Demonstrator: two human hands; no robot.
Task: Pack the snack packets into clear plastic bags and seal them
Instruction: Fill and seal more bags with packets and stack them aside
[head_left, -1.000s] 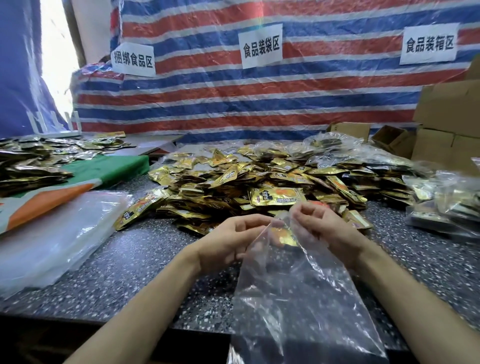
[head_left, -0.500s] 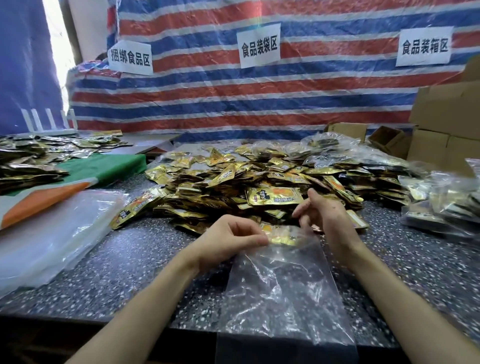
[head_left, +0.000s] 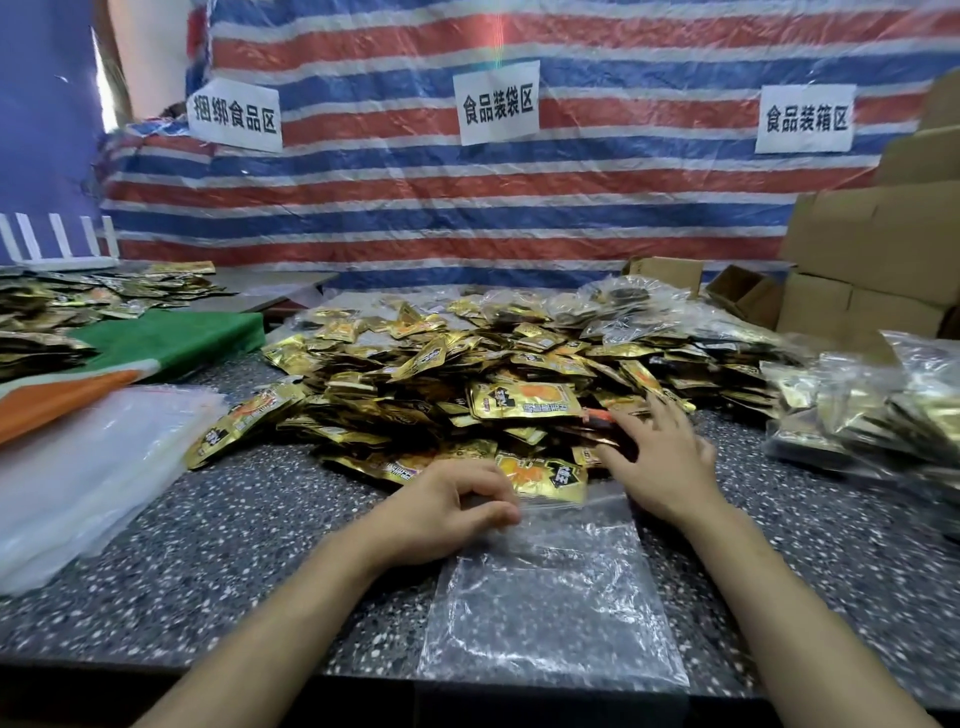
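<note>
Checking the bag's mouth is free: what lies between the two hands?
In the head view, a gold packet lies between the left hand and the right hand, at the top edge of the clear bag.

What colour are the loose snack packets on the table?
Snack packets: shiny gold with orange print, head view.

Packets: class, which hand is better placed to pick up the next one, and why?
Right. The right hand, open with fingers spread, is at the packets on the pile's near edge; the left hand is busy pinching the mouth of the bag.
</note>
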